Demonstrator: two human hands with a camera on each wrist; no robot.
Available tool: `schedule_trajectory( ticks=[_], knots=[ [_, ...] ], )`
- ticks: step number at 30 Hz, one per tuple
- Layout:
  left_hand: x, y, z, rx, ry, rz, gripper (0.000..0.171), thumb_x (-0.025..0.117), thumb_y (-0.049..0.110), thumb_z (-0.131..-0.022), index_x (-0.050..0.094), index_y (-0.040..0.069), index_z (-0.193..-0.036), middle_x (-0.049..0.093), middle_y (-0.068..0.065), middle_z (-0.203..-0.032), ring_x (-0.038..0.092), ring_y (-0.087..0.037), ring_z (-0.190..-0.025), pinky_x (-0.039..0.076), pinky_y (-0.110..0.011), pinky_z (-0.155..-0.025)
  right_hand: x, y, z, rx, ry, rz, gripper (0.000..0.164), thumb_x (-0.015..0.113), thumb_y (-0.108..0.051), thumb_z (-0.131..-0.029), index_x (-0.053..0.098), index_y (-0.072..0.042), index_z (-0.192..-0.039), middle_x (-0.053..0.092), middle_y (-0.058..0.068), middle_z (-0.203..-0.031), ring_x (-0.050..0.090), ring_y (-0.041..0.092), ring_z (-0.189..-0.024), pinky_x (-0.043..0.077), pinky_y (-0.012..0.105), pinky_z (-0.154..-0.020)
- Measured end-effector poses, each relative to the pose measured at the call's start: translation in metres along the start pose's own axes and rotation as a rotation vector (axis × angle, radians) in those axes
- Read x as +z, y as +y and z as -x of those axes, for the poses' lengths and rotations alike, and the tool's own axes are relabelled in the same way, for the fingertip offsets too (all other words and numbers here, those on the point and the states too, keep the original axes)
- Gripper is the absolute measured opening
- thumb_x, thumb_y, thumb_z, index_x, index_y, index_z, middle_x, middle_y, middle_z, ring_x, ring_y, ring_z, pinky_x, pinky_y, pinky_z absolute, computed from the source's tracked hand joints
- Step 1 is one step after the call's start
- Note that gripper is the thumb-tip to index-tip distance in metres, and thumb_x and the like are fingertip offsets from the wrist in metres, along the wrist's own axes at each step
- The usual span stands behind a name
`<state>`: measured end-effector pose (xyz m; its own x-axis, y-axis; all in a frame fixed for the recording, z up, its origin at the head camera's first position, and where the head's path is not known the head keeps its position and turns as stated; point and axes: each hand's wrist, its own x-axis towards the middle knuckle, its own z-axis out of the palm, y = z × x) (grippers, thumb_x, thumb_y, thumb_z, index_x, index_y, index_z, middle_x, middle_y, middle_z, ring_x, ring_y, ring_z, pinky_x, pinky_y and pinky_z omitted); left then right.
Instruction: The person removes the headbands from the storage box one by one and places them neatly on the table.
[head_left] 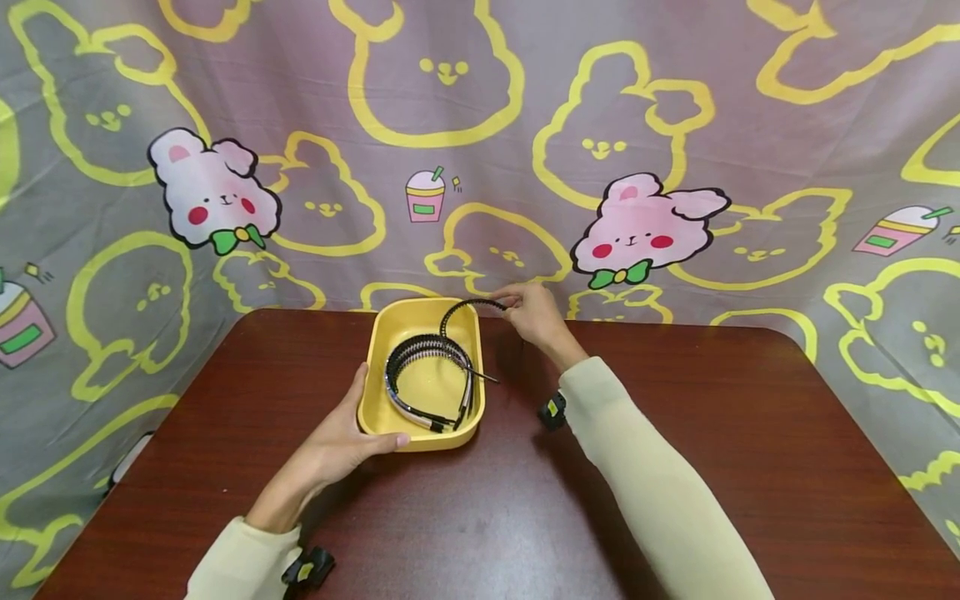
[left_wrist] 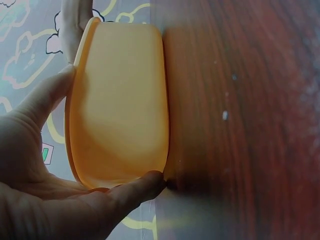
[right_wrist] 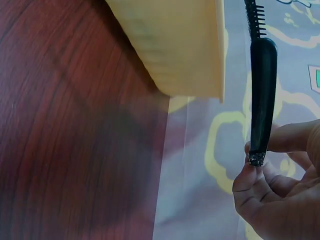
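Note:
A yellow plastic bin (head_left: 442, 444) stands on the table. My left hand (head_left: 339, 440) grips its near left corner, thumb at the front rim and fingers along the left side. In the left wrist view the thumb and a finger frame the bin's outer wall (left_wrist: 122, 105). My right hand (head_left: 531, 315), just beyond the far right rim, pinches one end of a black toothed headband (head_left: 447, 315). That band arches over the bin, its other end reaching across the right rim. The right wrist view shows its smooth black end (right_wrist: 263, 95) at the fingertips. Several black and silver headbands (head_left: 427, 343) lie nested inside.
The dark reddish-brown wooden table (head_left: 712, 433) runs back to a grey-pink curtain (head_left: 480, 175) printed with yellow outlines and rabbit faces. The bin is near the table's back edge. Black devices (head_left: 553, 410) are strapped at both wrists.

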<state>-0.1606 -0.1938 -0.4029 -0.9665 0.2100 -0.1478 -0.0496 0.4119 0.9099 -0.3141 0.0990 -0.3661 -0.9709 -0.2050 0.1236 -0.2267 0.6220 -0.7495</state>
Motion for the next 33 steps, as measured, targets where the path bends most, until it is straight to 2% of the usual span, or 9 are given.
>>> schedule_trajectory(
  ticks=[6, 9, 13, 19, 22, 24, 26, 29, 33],
  knots=[
    [0.0, 0.0, 0.0, 0.004, 0.002, -0.005, 0.134, 0.09, 0.018, -0.081, -0.013, 0.007, -0.167, -0.009, -0.017, -0.176, 0.003, -0.037, -0.162, 0.006, -0.058, -0.13, -0.011, 0.008, 0.0, 0.043, 0.042, -0.01, 0.042, 0.06, 0.007, -0.089, 0.079, -0.01, -0.123, 0.073, 0.018, -0.128, 0.068, 0.032, -0.117, 0.049, 0.031, -0.076],
    [-0.001, 0.0, 0.0, 0.001, 0.002, -0.007, 0.135, 0.09, 0.018, -0.081, -0.013, 0.006, -0.167, -0.008, -0.017, -0.176, 0.003, -0.038, -0.162, 0.006, -0.058, -0.13, -0.015, 0.014, 0.0, 0.053, 0.06, -0.022, 0.043, 0.058, 0.008, -0.087, 0.079, -0.008, -0.121, 0.073, 0.019, -0.125, 0.066, 0.028, -0.104, 0.044, 0.027, -0.069],
    [-0.001, 0.0, 0.0, -0.001, 0.001, -0.007, 0.135, 0.09, 0.018, -0.081, -0.013, 0.007, -0.167, -0.008, -0.017, -0.176, 0.004, -0.038, -0.162, 0.006, -0.058, -0.13, -0.021, 0.023, 0.0, 0.055, 0.073, -0.038, 0.045, 0.055, 0.01, -0.085, 0.079, -0.006, -0.12, 0.073, 0.023, -0.121, 0.056, 0.022, -0.082, 0.039, 0.024, -0.06],
    [-0.001, 0.0, 0.0, 0.004, -0.001, -0.001, 0.135, 0.09, 0.017, -0.081, -0.014, 0.008, -0.167, -0.009, -0.017, -0.176, 0.004, -0.037, -0.162, 0.006, -0.058, -0.13, -0.028, 0.04, 0.001, 0.102, 0.062, -0.062, 0.043, 0.053, 0.01, -0.09, 0.076, -0.003, -0.124, 0.069, 0.028, -0.131, 0.045, 0.013, -0.062, 0.036, 0.024, -0.054],
    [-0.001, 0.0, 0.0, 0.001, -0.001, -0.007, 0.134, 0.09, 0.018, -0.081, -0.013, 0.008, -0.167, -0.008, -0.017, -0.176, 0.004, -0.037, -0.162, 0.007, -0.058, -0.13, -0.03, 0.047, 0.001, 0.127, 0.064, -0.072, 0.043, 0.052, 0.01, -0.091, 0.075, -0.001, -0.125, 0.067, 0.03, -0.133, 0.037, 0.012, -0.053, 0.033, 0.025, -0.052],
    [-0.001, 0.0, 0.001, -0.004, -0.001, -0.01, 0.134, 0.09, 0.018, -0.082, -0.013, 0.009, -0.167, -0.008, -0.016, -0.176, 0.004, -0.037, -0.162, 0.007, -0.058, -0.13, -0.03, 0.05, 0.002, 0.138, 0.075, -0.062, 0.042, 0.053, 0.01, -0.091, 0.076, -0.001, -0.124, 0.068, 0.03, -0.132, 0.051, 0.016, -0.06, 0.036, 0.025, -0.054],
    [-0.001, 0.0, 0.001, -0.002, 0.0, -0.011, 0.134, 0.09, 0.018, -0.081, -0.013, 0.009, -0.167, -0.008, -0.016, -0.176, 0.004, -0.037, -0.162, 0.007, -0.058, -0.13, -0.029, 0.052, 0.002, 0.148, 0.089, -0.046, 0.042, 0.053, 0.011, -0.089, 0.076, 0.0, -0.123, 0.069, 0.03, -0.13, 0.064, 0.025, -0.077, 0.039, 0.026, -0.058],
    [-0.001, 0.0, 0.0, -0.003, -0.001, -0.01, 0.134, 0.09, 0.018, -0.081, -0.013, 0.009, -0.167, -0.007, -0.016, -0.176, 0.005, -0.037, -0.162, 0.007, -0.058, -0.13, -0.026, 0.055, 0.001, 0.162, 0.106, -0.018, 0.041, 0.056, 0.01, -0.087, 0.076, 0.0, -0.122, 0.071, 0.028, -0.127, 0.067, 0.036, -0.112, 0.044, 0.027, -0.067],
    [-0.001, 0.0, 0.0, -0.005, -0.001, -0.01, 0.134, 0.09, 0.018, -0.081, -0.013, 0.009, -0.167, -0.007, -0.017, -0.176, 0.006, -0.037, -0.162, 0.007, -0.057, -0.13, -0.023, 0.061, 0.0, 0.164, 0.118, 0.017, 0.041, 0.056, 0.01, -0.086, 0.076, 0.001, -0.121, 0.073, 0.027, -0.124, 0.067, 0.035, -0.111, 0.044, 0.026, -0.069]
  ],
)
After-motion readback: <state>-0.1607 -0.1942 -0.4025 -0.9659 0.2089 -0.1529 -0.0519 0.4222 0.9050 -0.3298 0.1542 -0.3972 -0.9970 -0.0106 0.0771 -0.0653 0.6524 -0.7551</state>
